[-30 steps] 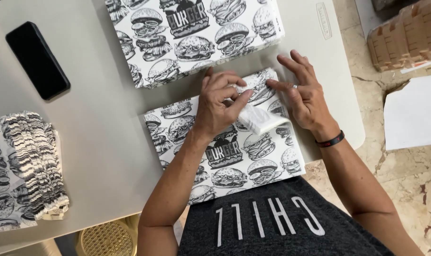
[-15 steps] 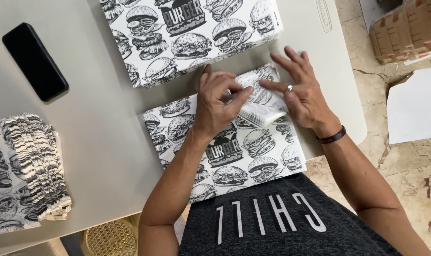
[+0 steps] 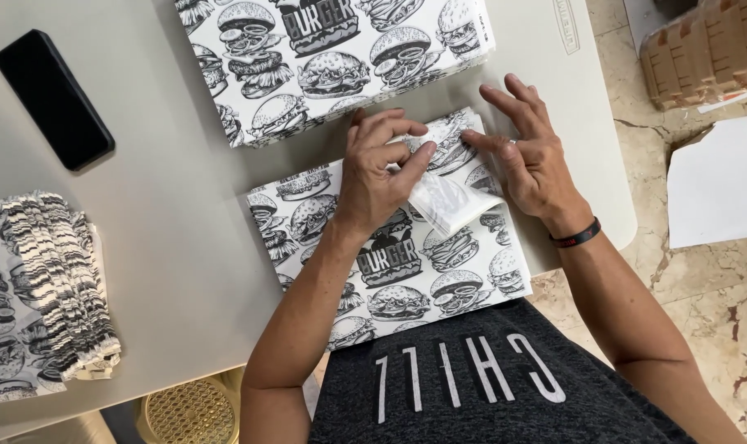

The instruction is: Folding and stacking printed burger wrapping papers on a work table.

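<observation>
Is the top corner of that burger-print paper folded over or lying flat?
Folded over: the paper's corner flap shows its plain white underside.

Under my hands lies a flat white paper sheet printed with black-and-white burger drawings, spread on the table's near edge. Its far right corner is folded back, showing the plain pale underside.

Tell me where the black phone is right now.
In the head view, the black phone lies flat on the grey table at the upper left, left of the far burger-print paper stack and above the fanned stack.
</observation>
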